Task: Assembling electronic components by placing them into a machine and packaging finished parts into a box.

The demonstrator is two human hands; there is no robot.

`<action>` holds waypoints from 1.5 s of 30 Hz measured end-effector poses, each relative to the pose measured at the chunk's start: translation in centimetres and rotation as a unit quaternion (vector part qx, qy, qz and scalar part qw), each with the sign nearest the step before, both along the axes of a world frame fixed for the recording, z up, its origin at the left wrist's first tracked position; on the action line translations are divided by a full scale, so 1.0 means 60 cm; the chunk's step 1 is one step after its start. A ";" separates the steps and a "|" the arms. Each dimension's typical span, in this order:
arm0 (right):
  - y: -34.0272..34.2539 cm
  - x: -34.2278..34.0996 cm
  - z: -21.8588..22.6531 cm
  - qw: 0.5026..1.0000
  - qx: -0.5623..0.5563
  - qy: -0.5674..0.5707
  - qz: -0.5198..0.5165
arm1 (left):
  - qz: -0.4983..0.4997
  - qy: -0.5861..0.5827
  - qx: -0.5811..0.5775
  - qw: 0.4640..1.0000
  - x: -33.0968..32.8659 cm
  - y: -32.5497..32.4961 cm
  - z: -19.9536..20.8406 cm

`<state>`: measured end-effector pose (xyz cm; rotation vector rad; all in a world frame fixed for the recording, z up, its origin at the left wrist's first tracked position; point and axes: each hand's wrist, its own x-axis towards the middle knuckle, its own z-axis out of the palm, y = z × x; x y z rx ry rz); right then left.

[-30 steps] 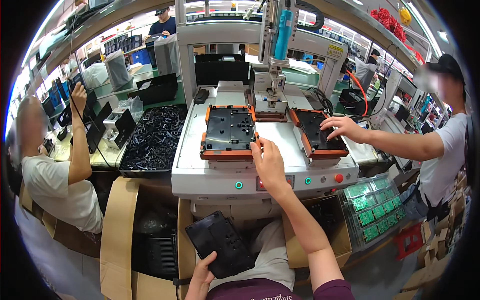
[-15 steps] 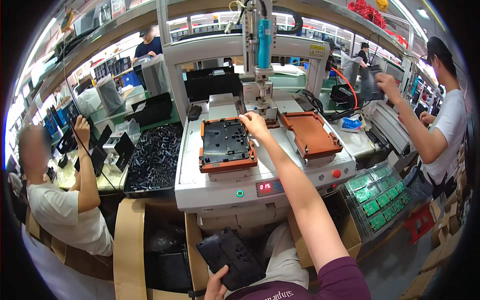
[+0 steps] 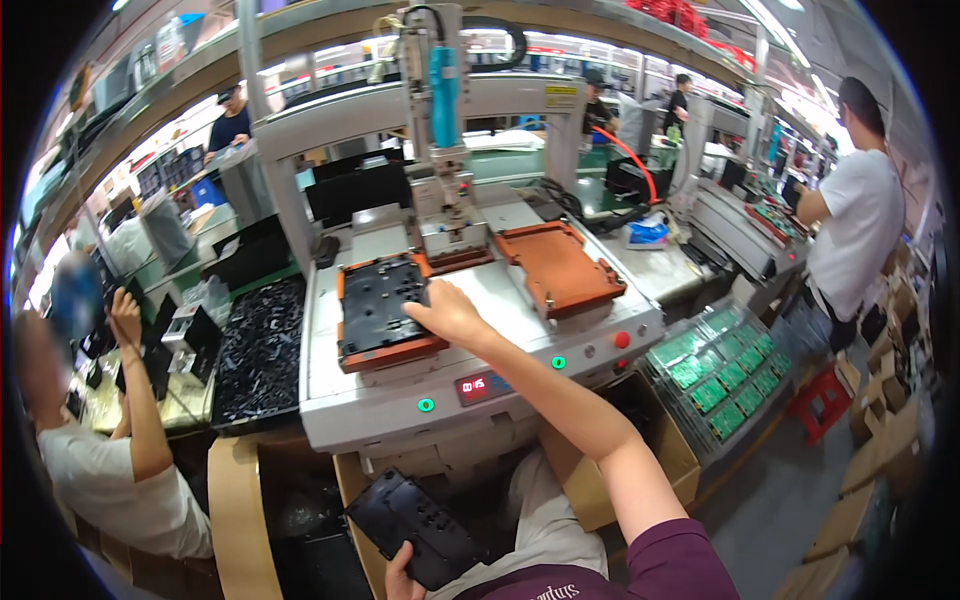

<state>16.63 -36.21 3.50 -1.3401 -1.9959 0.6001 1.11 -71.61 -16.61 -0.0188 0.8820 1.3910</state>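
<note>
My right hand point(image 3: 448, 312) reaches forward and rests on the right edge of a black plastic panel point(image 3: 378, 300) lying in the left orange fixture point(image 3: 390, 352) of the white machine. My left hand point(image 3: 398, 578) is low by my lap, gripping a second black plastic panel point(image 3: 418, 525) by its near end. The right orange fixture point(image 3: 560, 268) is bare. Above the fixtures hangs the machine's head with a blue driver point(image 3: 443, 85).
A tray of black parts point(image 3: 262, 345) sits left of the machine, beside a seated person point(image 3: 110, 460). Green circuit boards point(image 3: 722, 368) lie in a rack at right, near a standing person in white point(image 3: 850, 240). Cardboard boxes stand below the machine.
The person at right took their hand off the right fixture and turned away; its panel is gone. My right hand has stayed at the left fixture's panel; my view has shifted.
</note>
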 end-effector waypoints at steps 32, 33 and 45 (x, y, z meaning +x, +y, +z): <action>0.300 0.788 -0.278 0.924 0.062 0.102 -0.364 | -0.089 0.131 0.107 0.982 0.145 0.249 0.307; 0.269 0.748 -0.227 0.929 0.121 0.131 -0.324 | -0.109 0.137 0.120 0.977 0.146 0.276 0.316; -0.005 0.439 0.130 0.945 -0.027 0.323 0.028 | -0.219 0.145 0.351 0.899 0.379 0.633 0.382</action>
